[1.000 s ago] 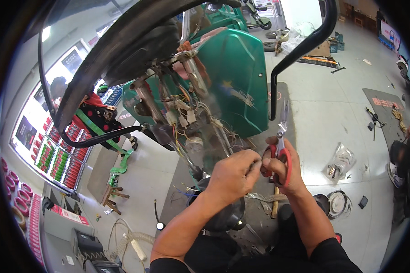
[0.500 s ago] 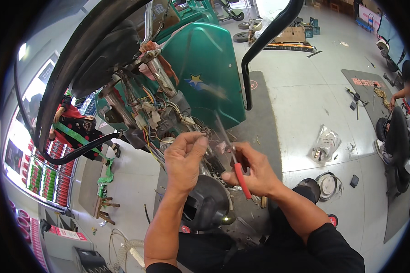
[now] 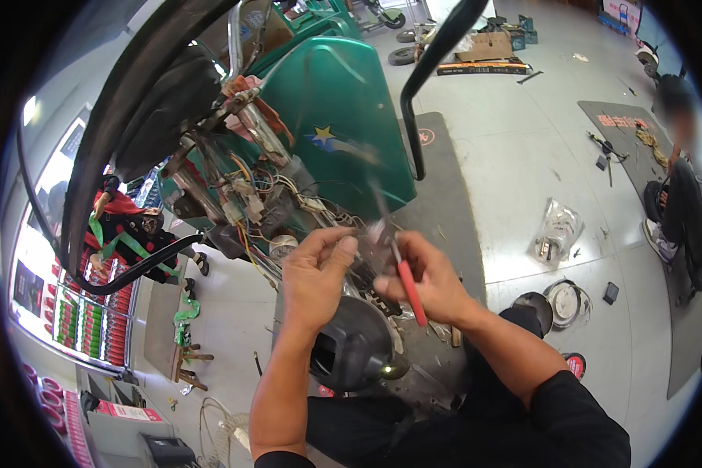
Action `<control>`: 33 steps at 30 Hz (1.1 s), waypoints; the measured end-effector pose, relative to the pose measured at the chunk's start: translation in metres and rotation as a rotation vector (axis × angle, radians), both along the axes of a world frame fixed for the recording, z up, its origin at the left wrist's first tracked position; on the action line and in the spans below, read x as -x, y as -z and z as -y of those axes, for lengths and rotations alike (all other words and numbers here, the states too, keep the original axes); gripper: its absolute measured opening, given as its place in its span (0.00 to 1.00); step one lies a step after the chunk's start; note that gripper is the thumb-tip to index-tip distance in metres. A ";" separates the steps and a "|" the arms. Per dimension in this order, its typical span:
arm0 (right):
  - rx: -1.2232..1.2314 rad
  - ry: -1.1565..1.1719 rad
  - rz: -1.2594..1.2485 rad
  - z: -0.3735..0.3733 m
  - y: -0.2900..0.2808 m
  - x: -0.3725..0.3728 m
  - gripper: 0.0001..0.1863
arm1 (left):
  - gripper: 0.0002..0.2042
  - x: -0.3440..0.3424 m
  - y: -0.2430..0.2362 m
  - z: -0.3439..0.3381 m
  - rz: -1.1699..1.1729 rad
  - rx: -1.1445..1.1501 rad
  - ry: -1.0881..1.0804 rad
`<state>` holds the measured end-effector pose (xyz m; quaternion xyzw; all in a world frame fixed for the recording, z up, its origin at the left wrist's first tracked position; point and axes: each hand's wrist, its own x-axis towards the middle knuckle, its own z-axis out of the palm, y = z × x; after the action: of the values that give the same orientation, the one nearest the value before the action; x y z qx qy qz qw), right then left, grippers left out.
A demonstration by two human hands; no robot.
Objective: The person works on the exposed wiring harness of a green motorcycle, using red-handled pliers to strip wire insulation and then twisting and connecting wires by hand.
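Observation:
My right hand point(image 3: 433, 281) is wrapped round a red-handled tool point(image 3: 410, 292) with a long, thin metal end, which points up and away and is smeared by motion. My left hand point(image 3: 316, 273) is closed in a pinch just to its left; what sits between thumb and fingertip is too small to make out. Both hands are above a stripped vehicle frame, with bundled wires and white connectors point(image 3: 249, 204) beyond them. Below my left hand lies a rounded black plastic housing point(image 3: 351, 343).
A green panel point(image 3: 339, 125) with a star stands behind the wiring, framed by black bent bars point(image 3: 425, 86). On the floor to the right are a clear plastic bag of parts point(image 3: 558, 232) and a round metal part point(image 3: 567, 303). People are at both sides.
The whole view has shifted slightly. My right hand has moved a little up and left, bringing the red-handled tool with it. My left hand keeps its pinch.

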<state>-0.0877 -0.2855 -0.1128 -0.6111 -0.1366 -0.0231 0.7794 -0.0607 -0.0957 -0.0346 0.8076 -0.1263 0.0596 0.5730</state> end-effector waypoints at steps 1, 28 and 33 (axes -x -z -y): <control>-0.119 0.007 -0.010 0.000 -0.002 -0.003 0.31 | 0.11 0.003 -0.001 0.003 0.009 -0.078 0.004; -0.599 -0.121 -0.254 -0.006 -0.013 -0.019 0.28 | 0.06 0.020 0.018 0.016 0.042 -0.077 0.077; -0.657 -0.124 -0.258 -0.007 -0.012 -0.023 0.27 | 0.06 0.019 0.017 0.021 0.033 -0.094 0.012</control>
<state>-0.0647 -0.2787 -0.1010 -0.3164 -0.0593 0.0588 0.9450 -0.0798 -0.1167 -0.0514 0.8319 -0.1432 0.0632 0.5324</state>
